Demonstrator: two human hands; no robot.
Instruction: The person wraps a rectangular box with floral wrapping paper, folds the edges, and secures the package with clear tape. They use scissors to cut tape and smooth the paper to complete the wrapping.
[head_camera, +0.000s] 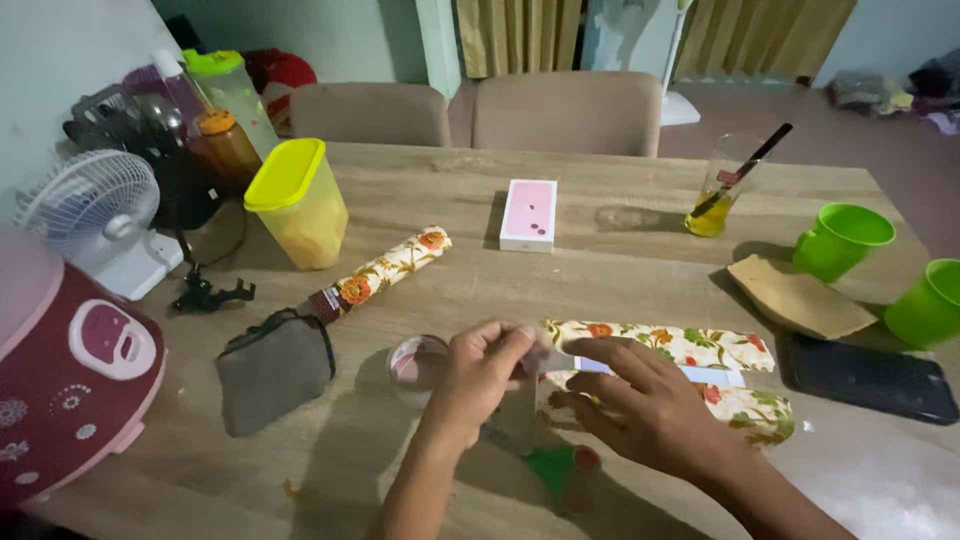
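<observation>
My left hand (478, 372) and my right hand (640, 402) meet over the near middle of the wooden table (620, 260). The left thumb and fingers pinch a strip of clear tape (535, 362), and the right fingertips touch its other end. A clear tape roll (416, 361) lies just left of my left hand. Under my right hand lies an object wrapped in floral paper (700, 375), with a pale patch showing. A rolled length of the same floral paper (385, 270) lies further left. Something small, green and red (560, 466), sits below my hands, blurred.
A pink box (528, 214) sits mid-table. Yellow-lidded container (295, 205), small white fan (90, 215), maroon appliance (70, 370) and grey pouch (272, 368) crowd the left. At right: a glass with a straw (722, 190), two green cups (838, 240), brown envelope (800, 298), dark phone (868, 378).
</observation>
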